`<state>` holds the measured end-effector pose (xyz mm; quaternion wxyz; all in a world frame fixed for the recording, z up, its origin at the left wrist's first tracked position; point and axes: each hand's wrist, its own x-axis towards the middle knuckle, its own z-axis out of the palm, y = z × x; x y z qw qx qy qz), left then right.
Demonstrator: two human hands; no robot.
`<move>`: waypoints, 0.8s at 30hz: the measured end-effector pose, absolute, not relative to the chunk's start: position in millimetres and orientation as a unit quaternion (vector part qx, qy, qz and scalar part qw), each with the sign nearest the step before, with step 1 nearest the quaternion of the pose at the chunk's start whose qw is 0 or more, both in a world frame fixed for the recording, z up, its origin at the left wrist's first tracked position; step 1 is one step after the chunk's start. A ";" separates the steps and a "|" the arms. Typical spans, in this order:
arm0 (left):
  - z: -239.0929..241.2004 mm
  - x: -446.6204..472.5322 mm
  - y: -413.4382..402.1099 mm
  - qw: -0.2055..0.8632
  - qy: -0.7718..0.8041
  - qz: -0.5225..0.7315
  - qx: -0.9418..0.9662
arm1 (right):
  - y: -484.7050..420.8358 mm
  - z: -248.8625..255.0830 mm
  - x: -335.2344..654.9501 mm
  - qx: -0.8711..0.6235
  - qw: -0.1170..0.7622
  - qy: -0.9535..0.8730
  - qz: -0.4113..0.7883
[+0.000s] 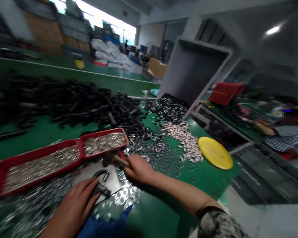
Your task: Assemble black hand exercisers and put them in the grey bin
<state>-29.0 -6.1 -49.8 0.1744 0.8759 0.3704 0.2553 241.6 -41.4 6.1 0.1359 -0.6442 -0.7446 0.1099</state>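
Note:
My right hand (140, 168) is wrapped round the wooden handle of a hammer (121, 161), whose dark head hangs just above the metal plate. With its fingers closed on a black curved part (103, 191), my left hand (75, 200) keeps it on the flat metal plate (115, 181). A loop shows at the part's upper end; its exact kind is unclear. Behind the plate stand two red trays, a long one (75, 142) and a shorter one (126, 134), both filled with small shiny metal pieces. Silvery rings (124, 195) lie beside the plate.
Black curved parts (72, 102) are heaped along the back of the green table (161, 211). Small pale pieces (186, 138) and a yellow round tray (215, 152) lie at the right. A grey bin (191, 69) is tipped behind them. Another person (288, 134) sits far right.

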 end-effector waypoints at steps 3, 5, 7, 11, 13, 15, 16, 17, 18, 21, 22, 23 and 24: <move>-29.3 -33.0 -17.8 0.187 0.386 0.202 0.881 | -51.4 18.5 246.8 -0.627 0.180 -0.726 0.216; -24.6 -32.6 -16.8 0.186 0.398 0.196 0.877 | -49.6 16.9 254.2 -0.620 0.199 -0.717 0.248; -24.8 -32.8 -15.0 0.181 0.414 0.200 0.870 | -49.9 15.2 257.6 -0.608 0.211 -0.719 0.264; -25.9 -33.2 -19.7 0.180 0.408 0.219 0.868 | -67.1 24.2 251.5 -0.588 0.223 -0.732 0.262; -25.4 -33.5 -21.9 0.175 0.408 0.220 0.869 | -73.9 28.1 246.9 -0.600 0.241 -0.725 0.238; -23.9 -34.1 -22.4 0.169 0.415 0.215 0.868 | -74.8 28.4 245.0 -0.603 0.243 -0.730 0.209; -22.8 -34.5 -22.3 0.167 0.419 0.213 0.867 | -73.7 27.9 245.2 -0.599 0.230 -0.739 0.205; -21.8 -34.8 -22.1 0.165 0.422 0.210 0.866 | -72.2 27.9 245.9 -0.591 0.209 -0.749 0.213; -20.8 -34.9 -22.1 0.165 0.424 0.207 0.866 | -70.9 29.0 246.6 -0.581 0.189 -0.759 0.224; -19.8 -34.0 -22.9 0.162 0.439 0.200 0.861 | -72.0 39.9 244.4 -0.568 0.190 -0.764 0.238; -20.3 -33.2 -23.4 0.160 0.451 0.201 0.855 | -74.0 44.7 241.5 -0.571 0.212 -0.759 0.228; -21.0 -32.2 -23.8 0.160 0.463 0.204 0.847 | -76.2 48.7 237.5 -0.576 0.235 -0.753 0.214; -21.9 -31.2 -24.2 0.161 0.476 0.209 0.839 | -78.0 51.1 232.9 -0.576 0.250 -0.751 0.204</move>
